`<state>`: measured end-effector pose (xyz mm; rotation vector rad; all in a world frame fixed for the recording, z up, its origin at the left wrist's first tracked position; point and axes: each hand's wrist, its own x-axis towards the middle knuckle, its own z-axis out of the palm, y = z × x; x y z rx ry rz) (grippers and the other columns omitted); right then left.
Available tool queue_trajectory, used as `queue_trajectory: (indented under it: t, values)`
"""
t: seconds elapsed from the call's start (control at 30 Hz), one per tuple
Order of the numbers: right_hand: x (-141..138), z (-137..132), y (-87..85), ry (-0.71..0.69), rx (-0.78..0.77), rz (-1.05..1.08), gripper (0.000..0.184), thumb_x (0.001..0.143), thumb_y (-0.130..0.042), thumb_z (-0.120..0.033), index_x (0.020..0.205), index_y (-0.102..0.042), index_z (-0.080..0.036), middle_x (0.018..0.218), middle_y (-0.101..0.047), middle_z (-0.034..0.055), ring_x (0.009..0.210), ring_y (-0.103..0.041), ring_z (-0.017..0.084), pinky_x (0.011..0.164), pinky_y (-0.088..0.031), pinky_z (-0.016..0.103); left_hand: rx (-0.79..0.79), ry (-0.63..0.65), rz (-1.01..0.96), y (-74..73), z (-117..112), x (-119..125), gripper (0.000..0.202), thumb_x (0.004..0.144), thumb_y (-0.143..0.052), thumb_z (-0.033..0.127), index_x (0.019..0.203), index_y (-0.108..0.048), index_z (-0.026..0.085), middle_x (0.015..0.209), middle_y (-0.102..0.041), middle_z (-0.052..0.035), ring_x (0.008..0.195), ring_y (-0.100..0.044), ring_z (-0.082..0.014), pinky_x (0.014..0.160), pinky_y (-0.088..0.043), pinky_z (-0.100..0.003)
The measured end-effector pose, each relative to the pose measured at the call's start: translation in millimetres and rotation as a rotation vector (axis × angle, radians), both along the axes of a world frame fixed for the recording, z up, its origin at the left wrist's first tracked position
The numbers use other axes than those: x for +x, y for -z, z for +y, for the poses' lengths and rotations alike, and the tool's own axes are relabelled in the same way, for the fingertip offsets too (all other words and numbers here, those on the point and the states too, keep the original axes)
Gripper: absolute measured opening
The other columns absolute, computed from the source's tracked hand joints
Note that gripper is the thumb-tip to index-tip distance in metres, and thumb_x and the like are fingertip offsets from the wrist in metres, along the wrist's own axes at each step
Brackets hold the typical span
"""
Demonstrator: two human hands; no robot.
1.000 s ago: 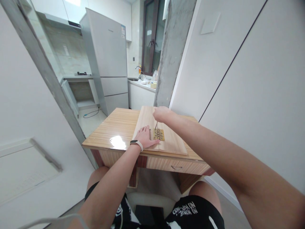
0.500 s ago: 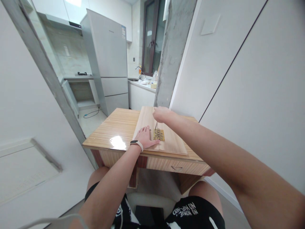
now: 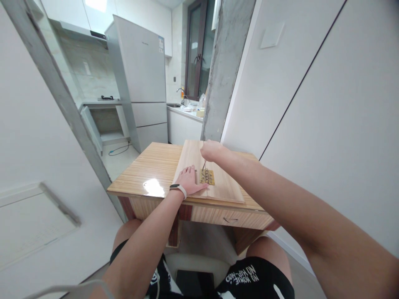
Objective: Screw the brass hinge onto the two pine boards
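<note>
Left hand [image 3: 190, 182] spread open, on the glossy striped wooden table [image 3: 149, 166] I held down pale flat wooden boards [image 3: 222, 189], probably against slipping; at their rectangular brass-coloured hinge [image 3: 210, 177], my right hand [image 3: 211, 150] gripped a thin-shafted tool [image 3: 203, 166].

Head view tips up slightly vs. 1 s ago: refrigerator [image 3: 143, 62], right-hand wall plate [image 3: 272, 35] now lower in frame. Right hand [image 3: 212, 150] shift too small to tell.

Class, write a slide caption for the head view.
Left hand resting on pale wooden board, right hand holding a thin tool at a golden hinge.
</note>
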<state>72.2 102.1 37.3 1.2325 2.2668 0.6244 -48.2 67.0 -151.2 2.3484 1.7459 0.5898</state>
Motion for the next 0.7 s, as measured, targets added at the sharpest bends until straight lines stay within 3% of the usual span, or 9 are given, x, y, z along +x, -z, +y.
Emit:
queue_trajectory:
  t: [0.23,0.33,0.4,0.57,0.7]
  values:
    - [1.3,-4.1,-2.9,-0.088,0.02,0.067,0.037,0.1,-0.049,-0.015,0.128,-0.072,-0.021,0.132,-0.065,0.0187,0.119,-0.065,0.029,0.093,-0.054,0.039,0.011,-0.001,-0.001,2.6,2.0,0.5,0.127,0.071,-0.045,0.096,0.162,-0.021,0.011,0.165,-0.033,-0.0201,0.152,-0.03,-0.0398,0.122,-0.024,-0.047]
    - [-0.2,-7.5,-3.7,-0.05,0.03,0.063,0.033,0.099,-0.058,-0.026,0.126,-0.073,-0.016,0.131,-0.065,0.0207,0.118,-0.065,0.029,0.093,-0.055,0.036,0.001,-0.004,0.003,1.4,2.0,1.1,0.126,0.071,-0.045,0.096,0.163,-0.02,0.012,0.166,-0.032,-0.0192,0.153,-0.029,-0.0397,0.122,-0.023,-0.046]
    - [-0.9,-7.8,-3.2,-0.019,0.035,0.068,0.035,0.101,-0.055,-0.031,0.125,-0.074,-0.015,0.13,-0.066,0.0209,0.118,-0.065,0.03,0.093,-0.055,0.037,-0.004,-0.003,0.005,0.4,1.6,1.0,0.126,0.071,-0.045,0.096,0.163,-0.02,0.013,0.166,-0.032,-0.0189,0.153,-0.028,-0.0397,0.122,-0.023,-0.046]
    - [0.3,-6.3,-2.9,0.019,0.031,0.067,0.037,0.101,-0.045,-0.015,0.123,-0.074,-0.014,0.127,-0.069,0.02,0.117,-0.066,0.03,0.092,-0.055,0.038,0.002,0.005,-0.004,1.1,1.8,-0.1,0.127,0.071,-0.044,0.096,0.163,-0.019,0.013,0.166,-0.032,-0.0189,0.152,-0.029,-0.04,0.122,-0.024,-0.047]
    - [2.5,-6.6,-5.0,-0.041,0.019,0.074,0.038,0.101,-0.047,-0.015,0.13,-0.071,-0.02,0.132,-0.065,0.0191,0.12,-0.065,0.03,0.092,-0.055,0.039,0.01,0.004,-0.003,2.4,2.5,-0.3,0.127,0.07,-0.044,0.097,0.162,-0.022,0.012,0.165,-0.033,-0.0192,0.152,-0.03,-0.0396,0.122,-0.024,-0.046]
